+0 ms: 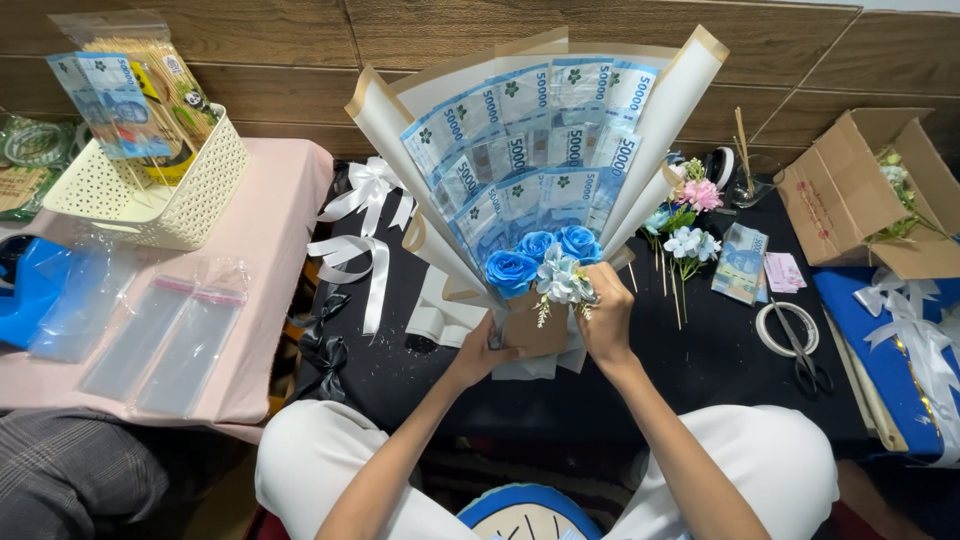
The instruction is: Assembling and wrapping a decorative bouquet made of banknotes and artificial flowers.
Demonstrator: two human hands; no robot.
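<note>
Over the black table (pixel 700 370), a banknote bouquet (pixel 545 150) stands upright. Left hand (pixel 487 350) clamps its paper-wrapped base; right hand (pixel 605 305) pinches a pale flower sprig (pixel 562 283) beside the blue roses (pixel 540 255) (fingers closed on the stem). Step: seating decoration. Next likely calls for steady hold, careful push.

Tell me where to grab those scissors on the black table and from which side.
Take the scissors by the dark handle loops, the end nearest the person, coming from above and the near side. They lie flat, blades pointing away and across the tape roll, so the loops are the free end. The right hand is nearer; both hands hold the bouquet.
</note>
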